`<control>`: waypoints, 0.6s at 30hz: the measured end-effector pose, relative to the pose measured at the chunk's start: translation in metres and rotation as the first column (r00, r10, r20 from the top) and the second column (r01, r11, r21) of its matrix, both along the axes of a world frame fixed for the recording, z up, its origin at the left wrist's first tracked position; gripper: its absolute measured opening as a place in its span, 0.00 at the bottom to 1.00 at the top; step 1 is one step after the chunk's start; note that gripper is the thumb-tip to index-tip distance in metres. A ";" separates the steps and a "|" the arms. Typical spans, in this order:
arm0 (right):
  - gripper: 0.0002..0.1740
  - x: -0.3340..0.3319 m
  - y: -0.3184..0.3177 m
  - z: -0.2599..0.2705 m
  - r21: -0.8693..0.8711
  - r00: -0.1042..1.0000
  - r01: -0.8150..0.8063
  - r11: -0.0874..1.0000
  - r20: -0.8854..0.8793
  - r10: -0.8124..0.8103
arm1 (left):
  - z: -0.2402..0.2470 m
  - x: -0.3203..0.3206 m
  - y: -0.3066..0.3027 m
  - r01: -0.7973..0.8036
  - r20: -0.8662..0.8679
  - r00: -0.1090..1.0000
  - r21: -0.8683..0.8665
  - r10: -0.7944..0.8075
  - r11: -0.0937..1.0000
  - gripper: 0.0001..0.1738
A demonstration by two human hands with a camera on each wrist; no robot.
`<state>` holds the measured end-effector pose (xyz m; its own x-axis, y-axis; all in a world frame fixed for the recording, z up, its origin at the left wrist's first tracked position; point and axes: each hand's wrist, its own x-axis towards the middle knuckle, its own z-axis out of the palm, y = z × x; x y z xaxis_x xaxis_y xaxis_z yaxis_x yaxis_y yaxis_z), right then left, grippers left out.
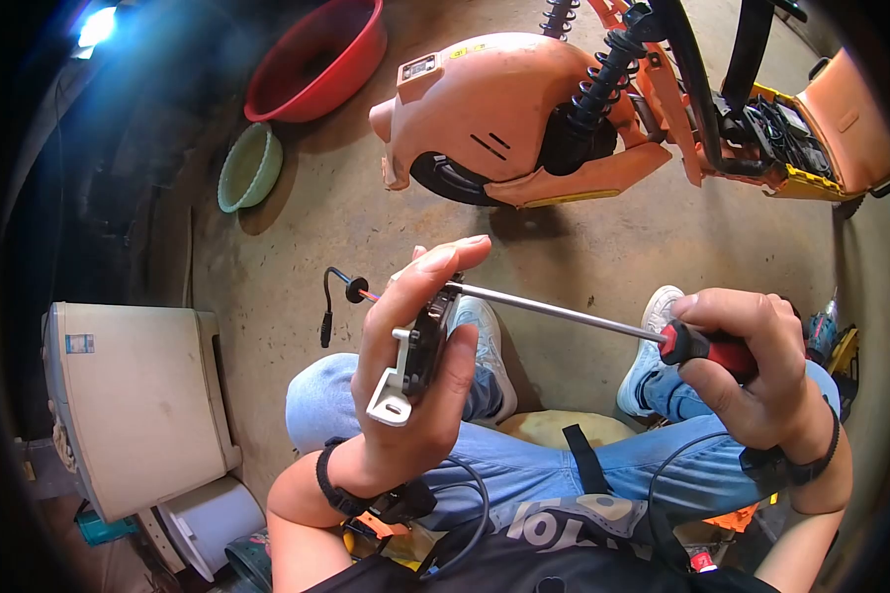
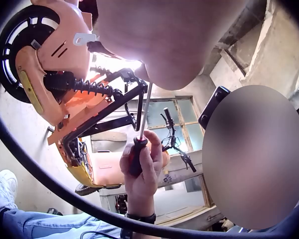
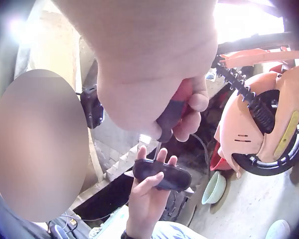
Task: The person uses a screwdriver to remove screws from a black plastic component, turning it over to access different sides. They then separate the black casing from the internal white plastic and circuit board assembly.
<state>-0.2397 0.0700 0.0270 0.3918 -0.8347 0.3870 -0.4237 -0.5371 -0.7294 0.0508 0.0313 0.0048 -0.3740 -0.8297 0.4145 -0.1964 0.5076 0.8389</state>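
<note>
In the head view the left hand (image 1: 415, 366) grips a black oval part (image 1: 427, 331) with a white metal bracket (image 1: 391, 395) on its near side. A cable with a black grommet and plug (image 1: 356, 289) hangs from the part's left. The right hand (image 1: 761, 366) holds a screwdriver by its red and black handle (image 1: 707, 348); the shaft (image 1: 564, 314) reaches left to the part's upper edge. From the right wrist view, the part's smooth black face (image 3: 162, 174) shows with the left thumb across it. Whether the tip sits in a screw, I cannot tell.
An orange two-wheeled vehicle (image 1: 504, 99) stands on the floor ahead. A red basin (image 1: 316, 59) and a green basin (image 1: 250, 168) lie at the upper left. A beige cabinet (image 1: 138, 395) stands at the left, a white bucket (image 1: 213, 524) below it. A teal power drill (image 1: 823, 331) is at the right.
</note>
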 end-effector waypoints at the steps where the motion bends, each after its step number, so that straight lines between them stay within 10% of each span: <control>1: 0.24 0.000 0.000 0.001 -0.015 1.000 -0.013 1.000 -0.022 0.013 | 0.000 0.000 0.000 0.002 0.002 1.000 -0.009 -0.002 1.000 0.33; 18: 0.24 0.002 0.014 -0.004 0.272 0.970 -0.029 0.962 0.242 -0.039 | 0.001 0.002 -0.002 0.035 -0.020 0.999 -0.031 -0.036 0.999 0.32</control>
<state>-0.2374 0.0842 0.0228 0.3101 -0.9230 0.2278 -0.2176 -0.3021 -0.9281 0.0532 0.0297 0.0061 -0.3942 -0.8029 0.4472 -0.1603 0.5392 0.8268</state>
